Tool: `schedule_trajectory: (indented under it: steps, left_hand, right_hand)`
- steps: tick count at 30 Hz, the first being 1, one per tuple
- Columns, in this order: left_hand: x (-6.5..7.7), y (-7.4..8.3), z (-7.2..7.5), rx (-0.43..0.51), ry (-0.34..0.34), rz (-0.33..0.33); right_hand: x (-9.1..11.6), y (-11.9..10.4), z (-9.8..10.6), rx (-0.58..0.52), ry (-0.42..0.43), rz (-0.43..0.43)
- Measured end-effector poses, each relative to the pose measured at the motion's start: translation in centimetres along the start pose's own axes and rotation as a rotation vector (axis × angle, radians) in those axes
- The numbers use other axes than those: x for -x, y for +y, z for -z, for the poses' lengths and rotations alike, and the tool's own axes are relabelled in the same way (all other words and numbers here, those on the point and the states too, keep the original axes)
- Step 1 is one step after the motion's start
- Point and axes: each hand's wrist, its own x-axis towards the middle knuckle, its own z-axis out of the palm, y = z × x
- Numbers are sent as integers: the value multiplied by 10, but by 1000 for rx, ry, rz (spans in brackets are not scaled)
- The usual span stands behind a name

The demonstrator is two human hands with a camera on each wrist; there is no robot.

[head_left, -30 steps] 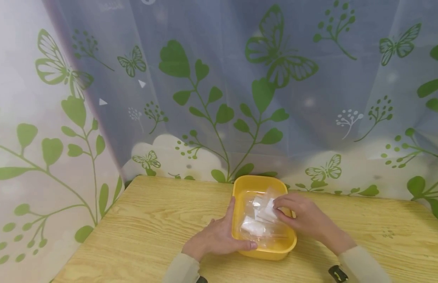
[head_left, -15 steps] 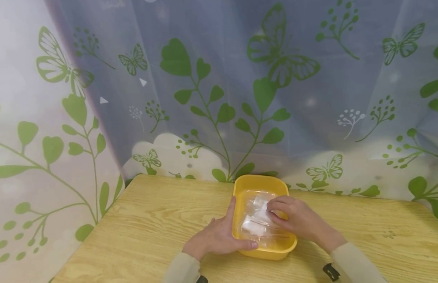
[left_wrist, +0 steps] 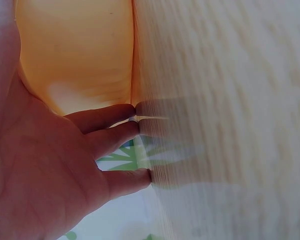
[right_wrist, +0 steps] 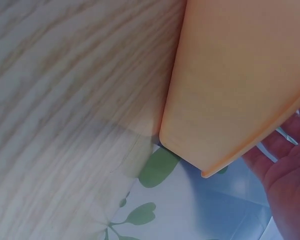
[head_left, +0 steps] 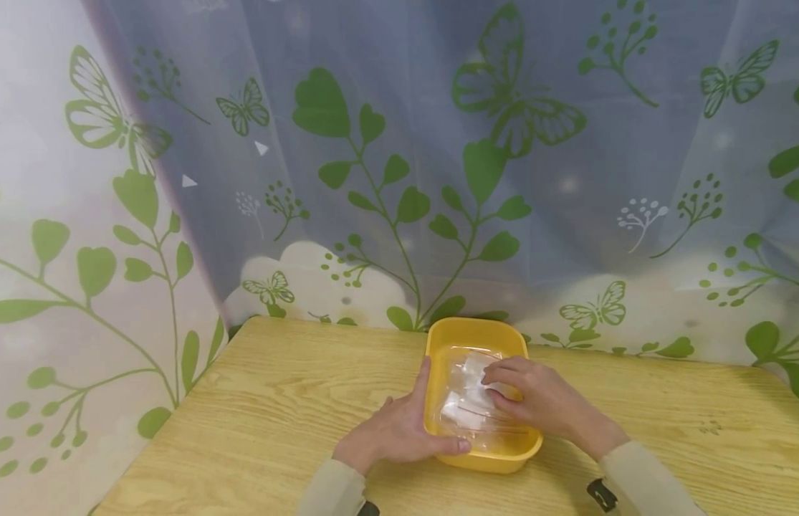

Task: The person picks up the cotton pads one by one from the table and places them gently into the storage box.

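A yellow plastic bin (head_left: 476, 331) stands on the table and holds several clear zip bags (head_left: 460, 412) with white contents that I cannot make out. My left hand (head_left: 399, 430) braces the bin's left side, fingers straight and thumb lying over the near rim. In the left wrist view, the left fingertips (left_wrist: 132, 176) touch the tabletop beside the bin wall. My right hand (head_left: 544, 398) reaches over the right rim, its fingertips and thumb pinching a clear zip bag (head_left: 474, 365) that lies on the others. The right wrist view shows the bin's outer wall and part of that hand, fingertips hidden.
The wood-grain table (head_left: 296, 387) extends on both sides of the bin. Right behind the bin hangs a blue-grey curtain (head_left: 386, 272) with green leaves and butterflies. A paler patterned curtain (head_left: 83, 215) hangs along the left.
My right hand has moved left and slightly inward over the bin, and the zip bag it grips has come down flatter on the others. The left hand and bin have stayed put.
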Motion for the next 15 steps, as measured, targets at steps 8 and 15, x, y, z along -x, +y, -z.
schedule_trajectory:
  steps: [8, 15]
  left_hand:
    - [0, 0, 0, -3, -4, 7]
    - [0, 1, 1, -6, -5, 5]
  right_hand:
    - [-2, -3, 1, 5, -35, -33]
    - [-7, -9, 4, -40, -246, -197]
